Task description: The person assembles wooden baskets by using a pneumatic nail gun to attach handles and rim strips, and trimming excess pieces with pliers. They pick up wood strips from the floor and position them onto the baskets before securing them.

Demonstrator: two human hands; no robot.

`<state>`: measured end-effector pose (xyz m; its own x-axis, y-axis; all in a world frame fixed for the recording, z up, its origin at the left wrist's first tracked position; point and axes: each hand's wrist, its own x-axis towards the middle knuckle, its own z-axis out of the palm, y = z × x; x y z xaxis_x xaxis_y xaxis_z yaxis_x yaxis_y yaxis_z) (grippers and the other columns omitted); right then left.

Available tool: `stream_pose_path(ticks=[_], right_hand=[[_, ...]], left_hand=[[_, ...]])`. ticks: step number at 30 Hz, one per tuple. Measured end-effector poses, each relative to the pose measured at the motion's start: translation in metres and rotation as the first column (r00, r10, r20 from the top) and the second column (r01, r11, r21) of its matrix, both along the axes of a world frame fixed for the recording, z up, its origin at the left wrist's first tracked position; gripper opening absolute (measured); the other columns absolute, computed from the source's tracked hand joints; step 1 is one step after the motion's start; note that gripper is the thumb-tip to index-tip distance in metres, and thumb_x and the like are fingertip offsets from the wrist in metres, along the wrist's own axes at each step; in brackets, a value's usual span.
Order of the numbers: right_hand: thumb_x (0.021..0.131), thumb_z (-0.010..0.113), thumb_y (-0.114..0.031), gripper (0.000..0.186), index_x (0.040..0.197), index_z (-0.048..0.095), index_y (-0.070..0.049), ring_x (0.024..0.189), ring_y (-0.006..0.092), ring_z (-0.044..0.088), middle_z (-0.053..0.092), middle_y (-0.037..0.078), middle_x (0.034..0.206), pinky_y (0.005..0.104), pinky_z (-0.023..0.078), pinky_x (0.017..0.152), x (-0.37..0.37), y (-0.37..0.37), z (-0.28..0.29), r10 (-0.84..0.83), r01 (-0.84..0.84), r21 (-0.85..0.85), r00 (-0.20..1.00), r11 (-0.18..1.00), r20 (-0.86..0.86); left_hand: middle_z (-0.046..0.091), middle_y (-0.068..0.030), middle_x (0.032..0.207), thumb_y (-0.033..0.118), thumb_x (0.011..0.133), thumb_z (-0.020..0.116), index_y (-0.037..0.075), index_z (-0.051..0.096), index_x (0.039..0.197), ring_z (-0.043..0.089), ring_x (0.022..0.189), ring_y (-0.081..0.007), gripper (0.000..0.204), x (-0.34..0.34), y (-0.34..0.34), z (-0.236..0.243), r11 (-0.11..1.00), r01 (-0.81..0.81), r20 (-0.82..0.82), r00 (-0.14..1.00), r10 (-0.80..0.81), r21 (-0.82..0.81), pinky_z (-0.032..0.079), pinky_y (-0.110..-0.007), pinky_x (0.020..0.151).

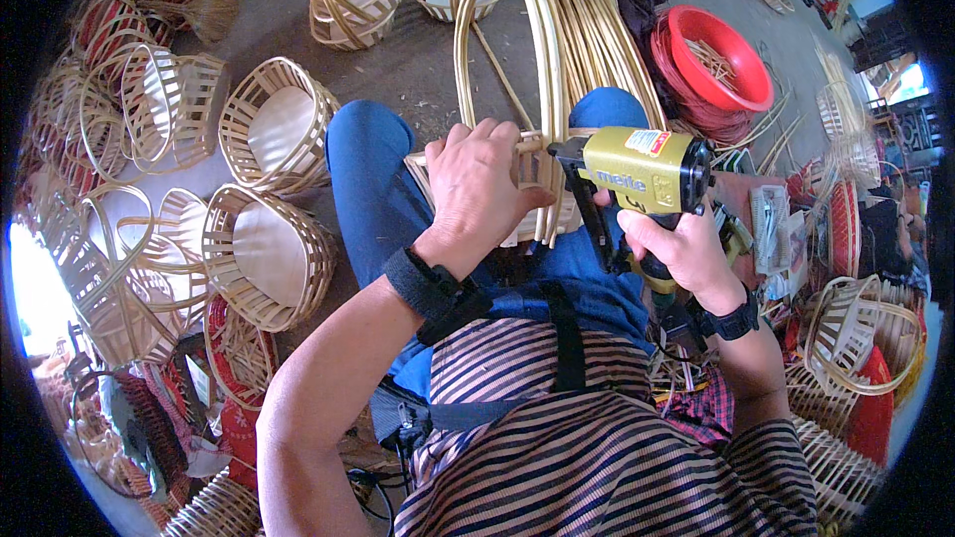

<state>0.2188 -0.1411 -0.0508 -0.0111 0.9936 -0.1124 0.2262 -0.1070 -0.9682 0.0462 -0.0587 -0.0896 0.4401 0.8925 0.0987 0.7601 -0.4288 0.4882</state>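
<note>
Between my knees rests a woven bamboo basket (540,173), partly hidden under my hands. Its tall arched handle (547,70), made of several pale strips, rises away from me. My left hand (477,184) is closed over the basket's rim, left of the handle, with the thumb pointing right. In my right hand (681,249) is a yellow-green and black pneumatic stapler (637,169), gripped by its handle. The stapler's nose touches or nearly touches the rim beside the handle's base; I cannot tell which.
Finished-looking baskets (269,257) stand in several rows at the left. More baskets (356,10) sit ahead, beside a bundle of long bamboo strips (597,30). A red basin (731,85) with short strips lies at the far right. A small white crate (769,229) is near my right hand.
</note>
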Motion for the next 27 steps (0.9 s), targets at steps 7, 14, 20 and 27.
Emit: stream_pose_path(ticks=[7, 14, 20, 27], right_hand=[[0.073, 0.05, -0.004, 0.031, 0.103, 0.045, -0.001, 0.047, 0.005, 0.047, 0.057, 0.004, 0.084, 0.0179, 0.04, 0.042, 0.004, 0.002, 0.005, 0.02, -0.025, -0.095, 0.999, 0.995, -0.047], [0.071, 0.052, -0.004, 0.028, 0.099, 0.048, -0.001, 0.044, 0.0054, 0.045, 0.056, 0.004, 0.07, 0.0197, 0.037, 0.041, 0.001, 0.017, 0.017, 0.098, -0.091, -0.078, 0.991, 0.993, 0.095], [0.071, 0.052, -0.005, 0.026, 0.098, 0.05, -0.002, 0.046, 0.0052, 0.046, 0.057, 0.003, 0.075, 0.0199, 0.039, 0.044, 0.001, 0.01, 0.005, 0.083, -0.084, 0.012, 0.994, 0.996, 0.067], [0.073, 0.051, -0.003, 0.029, 0.102, 0.048, -0.001, 0.048, 0.0039, 0.047, 0.058, 0.002, 0.082, 0.0174, 0.039, 0.042, 0.007, -0.005, -0.015, -0.028, 0.028, 0.001, 0.994, 1.0, -0.103]], left_hand=[[0.051, -0.0046, 0.078, 0.031, 0.048, 0.072, 0.008, 0.051, 0.077, 0.047, 0.08, -0.0233, 0.043, 0.0, -0.001, 0.001, 1.0, 0.006, -0.006, 1.0, -0.006, -0.005, 0.033, -0.036, 0.069], [0.05, -0.0046, 0.071, 0.037, 0.045, 0.072, 0.008, 0.049, 0.069, 0.048, 0.075, -0.0245, 0.045, -0.003, 0.007, -0.01, 0.994, -0.002, 0.049, 0.999, -0.004, 0.112, 0.035, -0.038, 0.064], [0.051, -0.0062, 0.075, 0.04, 0.047, 0.071, 0.007, 0.052, 0.075, 0.048, 0.077, -0.0254, 0.048, -0.007, 0.011, -0.002, 0.999, 0.025, -0.043, 0.999, -0.026, -0.031, 0.035, -0.039, 0.065], [0.05, -0.0077, 0.073, 0.039, 0.047, 0.071, 0.004, 0.052, 0.076, 0.048, 0.078, -0.0259, 0.05, -0.013, 0.011, -0.003, 0.999, 0.031, -0.025, 0.999, -0.031, 0.032, 0.037, -0.037, 0.067]])
